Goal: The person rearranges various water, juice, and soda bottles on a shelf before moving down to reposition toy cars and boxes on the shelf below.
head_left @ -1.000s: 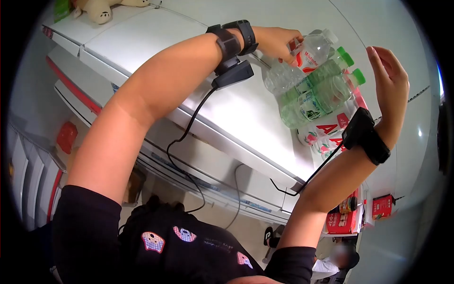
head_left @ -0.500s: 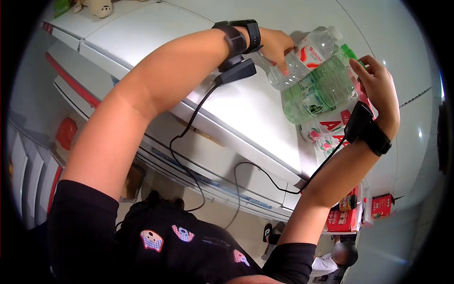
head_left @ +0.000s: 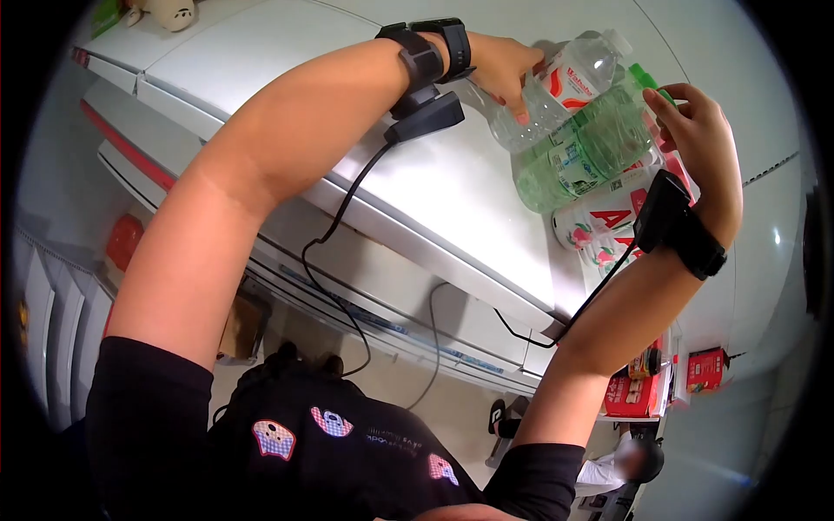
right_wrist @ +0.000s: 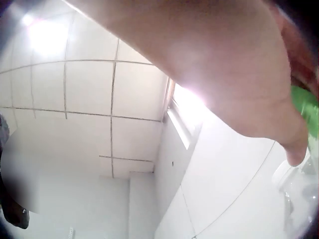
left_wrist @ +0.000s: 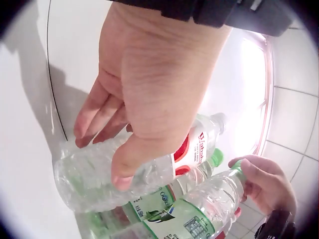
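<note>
In the head view my left hand (head_left: 502, 68) grips the lower part of a clear bottle (head_left: 580, 80) with a red-and-white label. The left wrist view shows the thumb of this hand (left_wrist: 154, 84) in front of the clear bottle (left_wrist: 94, 174), fingers behind it. My right hand (head_left: 708, 143) pinches the green cap of a greenish bottle (head_left: 578, 169); the right wrist view has that cap (right_wrist: 305, 104) at its right edge. Another green-capped bottle (left_wrist: 216, 158) lies between these two. All three bottles lie side by side, tilted in the head view.
Beside the bottles is a pink-and-white pack (head_left: 599, 213) with red letters, partly hidden by my right wrist camera. The white surface (head_left: 426, 174) ends in a long front edge. A plush toy (head_left: 169, 12) is at the far left. Black cables hang from both wrists. A person (head_left: 621, 464) is at lower right.
My right hand has come in from the right and taken hold of the nearer green cap. My left hand has slid toward the lower part of the clear bottle.
</note>
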